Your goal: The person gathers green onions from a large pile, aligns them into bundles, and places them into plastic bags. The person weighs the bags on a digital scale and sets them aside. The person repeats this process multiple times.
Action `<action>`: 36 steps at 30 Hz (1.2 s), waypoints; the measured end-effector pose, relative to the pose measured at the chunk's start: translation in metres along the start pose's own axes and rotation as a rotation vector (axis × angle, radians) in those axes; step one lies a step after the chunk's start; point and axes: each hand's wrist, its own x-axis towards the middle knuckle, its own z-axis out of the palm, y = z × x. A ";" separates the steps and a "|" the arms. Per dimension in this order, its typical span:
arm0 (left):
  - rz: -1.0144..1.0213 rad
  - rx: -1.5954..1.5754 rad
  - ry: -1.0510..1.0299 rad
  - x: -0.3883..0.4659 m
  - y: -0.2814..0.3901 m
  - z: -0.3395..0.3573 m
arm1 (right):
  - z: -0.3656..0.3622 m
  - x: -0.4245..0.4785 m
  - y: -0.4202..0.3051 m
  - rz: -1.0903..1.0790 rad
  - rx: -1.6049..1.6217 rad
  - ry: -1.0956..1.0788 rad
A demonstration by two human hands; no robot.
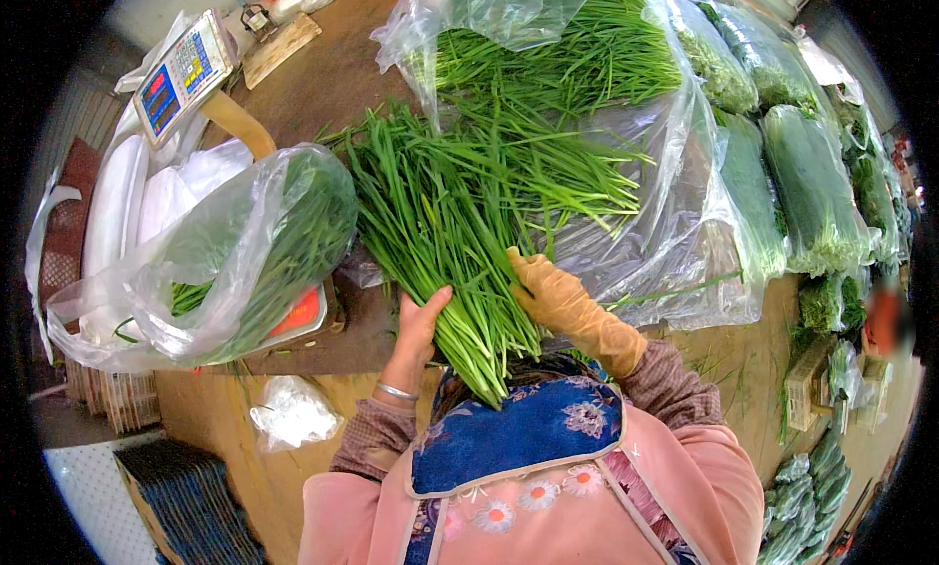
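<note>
Both my hands hold a large bunch of green garlic chives (447, 227) over the table's near edge, its pale stem ends pointing towards my chest. My bare left hand (421, 319), a silver bangle at its wrist, grips the lower left side with the thumb on top. On the bunch's right side is my right hand (559, 293) in a tan rubber glove, its fingers partly hidden by the leaves. Looser chives (565, 172) lie just beyond, on a clear plastic sheet (631, 249). To the left, a clear plastic bag (242, 264) of chives rests on a weighing scale (301, 315).
The scale's display and keypad (183, 77) rise at the far left. More chives (579, 59) fill an opened plastic bag at the back. Packed bags of greens (810, 187) are stacked on the right. White plastic (293, 411) and stacked dark sheets (187, 499) lie low on the left.
</note>
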 end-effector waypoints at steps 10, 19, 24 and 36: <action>0.161 0.286 0.045 -0.009 0.013 -0.003 | -0.061 0.024 -0.032 -0.297 0.023 0.173; 0.905 1.184 -0.172 -0.029 0.045 0.039 | -0.041 0.009 0.036 0.076 -0.057 0.186; 0.916 1.443 -0.426 -0.029 0.038 0.059 | -0.053 0.006 -0.005 0.056 -0.011 0.451; 0.918 1.507 -0.183 -0.040 0.039 0.042 | -0.004 0.021 -0.012 -0.137 0.025 0.247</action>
